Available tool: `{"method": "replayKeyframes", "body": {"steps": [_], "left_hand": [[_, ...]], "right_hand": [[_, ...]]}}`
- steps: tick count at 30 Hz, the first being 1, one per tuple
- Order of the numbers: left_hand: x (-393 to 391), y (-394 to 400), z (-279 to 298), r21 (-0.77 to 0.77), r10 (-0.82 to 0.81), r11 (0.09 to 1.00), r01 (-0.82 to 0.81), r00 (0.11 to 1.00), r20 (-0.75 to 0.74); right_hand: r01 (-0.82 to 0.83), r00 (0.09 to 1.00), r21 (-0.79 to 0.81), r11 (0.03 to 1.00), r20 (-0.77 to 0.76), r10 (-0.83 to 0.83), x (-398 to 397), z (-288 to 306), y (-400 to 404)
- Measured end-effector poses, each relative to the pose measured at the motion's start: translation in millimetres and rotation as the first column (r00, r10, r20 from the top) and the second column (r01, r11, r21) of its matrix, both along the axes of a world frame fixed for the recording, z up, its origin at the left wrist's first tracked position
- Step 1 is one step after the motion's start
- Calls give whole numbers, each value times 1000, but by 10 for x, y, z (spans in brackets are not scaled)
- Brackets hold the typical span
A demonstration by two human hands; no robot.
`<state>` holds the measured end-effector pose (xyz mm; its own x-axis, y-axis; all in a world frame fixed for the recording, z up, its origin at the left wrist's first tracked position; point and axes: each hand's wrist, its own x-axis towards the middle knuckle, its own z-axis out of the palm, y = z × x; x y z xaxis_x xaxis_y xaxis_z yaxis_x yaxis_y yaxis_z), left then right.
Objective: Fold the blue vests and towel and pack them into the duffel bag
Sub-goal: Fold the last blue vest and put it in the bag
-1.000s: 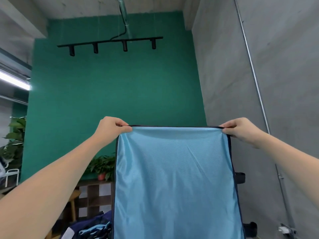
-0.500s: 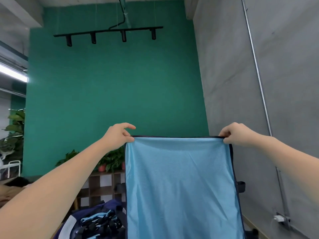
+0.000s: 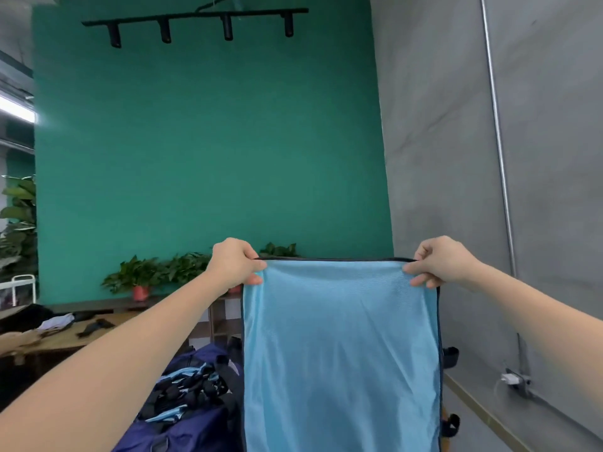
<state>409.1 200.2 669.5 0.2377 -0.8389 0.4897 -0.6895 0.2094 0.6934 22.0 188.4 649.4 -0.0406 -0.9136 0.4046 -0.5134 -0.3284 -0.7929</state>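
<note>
A light blue towel (image 3: 341,353) with a dark edge hangs upright in front of me, running out of the frame's bottom. My left hand (image 3: 233,262) pinches its top left corner and my right hand (image 3: 437,261) pinches its top right corner, keeping the upper edge taut and level. Below left, the dark navy duffel bag (image 3: 192,429) lies open, with folded blue and black vests (image 3: 187,391) showing inside it. The towel hides the bag's right part.
A green wall stands ahead, a grey concrete wall (image 3: 489,158) close on the right with a socket (image 3: 514,380) low down. A wooden table (image 3: 65,337) with dark items is at left; potted plants (image 3: 143,275) sit on a shelf unit behind.
The view has tilted downward, so more of the bag and table shows. Both hands keep their pinch on the towel's top corners; the left index finger has curled back down.
</note>
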Motion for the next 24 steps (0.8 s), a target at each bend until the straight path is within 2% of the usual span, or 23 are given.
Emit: {"method": "replayKeyframes", "body": {"steps": [3, 8, 14, 19, 22, 24], "left_hand": [[-2, -202, -217, 39, -16, 999, 14, 998, 60], [58, -704, -642, 144, -35, 989, 27, 998, 59], [209, -1548, -1317, 267, -65, 963, 25, 987, 145], [304, -2396, -1758, 260, -42, 964, -47, 944, 328], [340, -2906, -1853, 270, -48, 959, -81, 896, 441], [381, -3228, -1816, 260, -65, 963, -66, 883, 464]], "right_hand": [[-20, 999, 16, 1000, 27, 19, 73, -193, -167], [-27, 998, 72, 997, 55, 23, 174, -585, -688], [18, 1000, 187, 982, -21, -15, 259, -1206, -1534], [47, 998, 252, 966, -53, -35, 326, -1600, -2389], [85, 992, 251, 964, -111, -58, 402, -1714, -2904], [100, 985, 229, 968, -157, -65, 454, -1691, -3196]]}}
